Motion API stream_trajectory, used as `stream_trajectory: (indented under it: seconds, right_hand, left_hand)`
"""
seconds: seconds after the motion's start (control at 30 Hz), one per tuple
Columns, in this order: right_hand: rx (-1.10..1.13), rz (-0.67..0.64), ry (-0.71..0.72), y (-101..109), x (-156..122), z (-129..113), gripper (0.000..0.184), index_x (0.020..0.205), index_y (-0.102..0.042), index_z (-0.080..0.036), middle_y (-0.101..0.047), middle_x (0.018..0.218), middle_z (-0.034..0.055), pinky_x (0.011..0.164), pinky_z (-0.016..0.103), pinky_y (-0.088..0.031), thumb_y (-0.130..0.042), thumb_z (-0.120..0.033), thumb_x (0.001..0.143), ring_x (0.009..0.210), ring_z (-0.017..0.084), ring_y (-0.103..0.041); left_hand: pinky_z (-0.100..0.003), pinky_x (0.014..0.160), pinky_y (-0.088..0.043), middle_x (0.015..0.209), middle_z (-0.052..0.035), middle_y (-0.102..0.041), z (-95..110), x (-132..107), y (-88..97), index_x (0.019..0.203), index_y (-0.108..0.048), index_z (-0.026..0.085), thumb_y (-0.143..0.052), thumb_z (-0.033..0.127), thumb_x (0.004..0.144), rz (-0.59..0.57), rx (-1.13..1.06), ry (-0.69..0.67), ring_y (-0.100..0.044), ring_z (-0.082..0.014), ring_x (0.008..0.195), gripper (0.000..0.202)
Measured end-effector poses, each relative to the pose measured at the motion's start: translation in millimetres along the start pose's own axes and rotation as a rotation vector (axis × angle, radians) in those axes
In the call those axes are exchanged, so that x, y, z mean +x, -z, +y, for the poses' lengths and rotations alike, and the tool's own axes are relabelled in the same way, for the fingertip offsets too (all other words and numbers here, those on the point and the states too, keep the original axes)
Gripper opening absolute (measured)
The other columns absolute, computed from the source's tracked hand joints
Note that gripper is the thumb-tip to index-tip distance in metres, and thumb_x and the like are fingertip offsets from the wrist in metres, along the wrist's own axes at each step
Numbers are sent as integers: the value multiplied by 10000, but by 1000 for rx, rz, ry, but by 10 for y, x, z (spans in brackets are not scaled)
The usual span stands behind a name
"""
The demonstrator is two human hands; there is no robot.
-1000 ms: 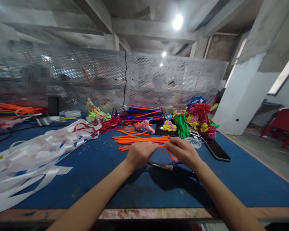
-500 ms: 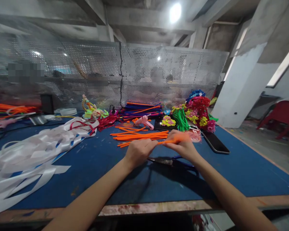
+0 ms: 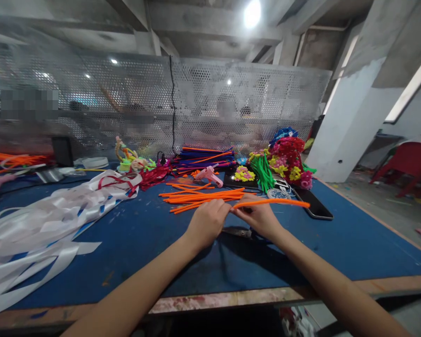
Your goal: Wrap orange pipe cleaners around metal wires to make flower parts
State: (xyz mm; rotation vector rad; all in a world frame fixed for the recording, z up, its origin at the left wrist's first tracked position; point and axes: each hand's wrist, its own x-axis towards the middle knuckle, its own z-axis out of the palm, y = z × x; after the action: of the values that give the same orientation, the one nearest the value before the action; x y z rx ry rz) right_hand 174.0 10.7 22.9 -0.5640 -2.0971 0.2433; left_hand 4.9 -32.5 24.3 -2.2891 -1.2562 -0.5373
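Observation:
My left hand (image 3: 207, 223) and my right hand (image 3: 257, 216) meet over the blue table (image 3: 337, 248), both pinched on one orange pipe cleaner (image 3: 277, 202). The pipe cleaner sticks out to the right past my right hand, almost level. Just behind my hands lies a loose pile of orange pipe cleaners (image 3: 196, 196). Scissors (image 3: 238, 231) lie on the table under my hands, partly hidden by them.
A heap of white ribbon (image 3: 45, 229) covers the left of the table. A pink glue gun (image 3: 209, 176), bundled pipe cleaners (image 3: 203, 158), pipe-cleaner flowers (image 3: 289, 164) and a black phone (image 3: 315, 209) lie behind and right. A perforated metal screen (image 3: 231, 107) backs the table.
The orange pipe cleaner, bent down by my right hand a second ago, now stretches out straight to the right. Both hands have shifted slightly toward the pile.

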Motion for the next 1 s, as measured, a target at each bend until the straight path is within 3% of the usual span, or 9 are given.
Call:
stream_trajectory:
  seconds: [0.17,0.23,0.43,0.57,0.7,1.0]
  right_hand:
    - [-21,103,-80,-19,-38,47,171,700,-577,-182,-584,580,-6,486,209,-396,-589,-313,810,495,100,-504]
    - [-48,108,-42,-10,-46,68,154,707,-568,-187,-590,590,-8,501,205,-409,-575,-288,822,509,100,-522]
    - [-290,15,271,11,-40,108,182,964,-614,-166,-643,776,66,654,239,-459,-450,-183,885,711,143,-596]
    - [-345,-34,260,0,-42,98,206,929,-627,-172,-619,803,71,676,247,-464,-454,-120,831,760,156,-581]
    - [-394,-82,238,22,-45,90,227,852,-639,-167,-596,816,71,590,231,-444,-442,-73,793,692,146,-559]
    - [-154,-19,284,80,-32,117,172,925,-637,-199,-583,822,57,677,240,-475,-472,-197,878,758,136,-564]
  left_hand:
    - [-263,575,-410,772,-30,-591,17,-29,-66,873,-541,166,-347,193,910,-66,-125,88,-575,-167,678,199]
    - [-261,590,-424,791,-29,-599,11,-33,-78,887,-543,169,-340,207,918,-86,-152,88,-586,-164,683,208]
    - [-263,655,-462,789,-46,-598,-33,-26,-101,860,-547,150,-335,171,913,-50,-202,74,-590,-165,720,220]
    - [-275,656,-475,787,-52,-591,-66,-35,-108,906,-552,145,-321,179,919,-3,-180,44,-590,-170,718,234]
    - [-267,576,-463,752,-44,-570,-71,-50,-110,929,-552,154,-324,169,909,-53,-89,-10,-572,-169,642,229]
    - [-256,590,-457,731,-33,-549,-94,-59,-110,913,-546,150,-302,163,916,11,-92,-39,-558,-157,635,244]
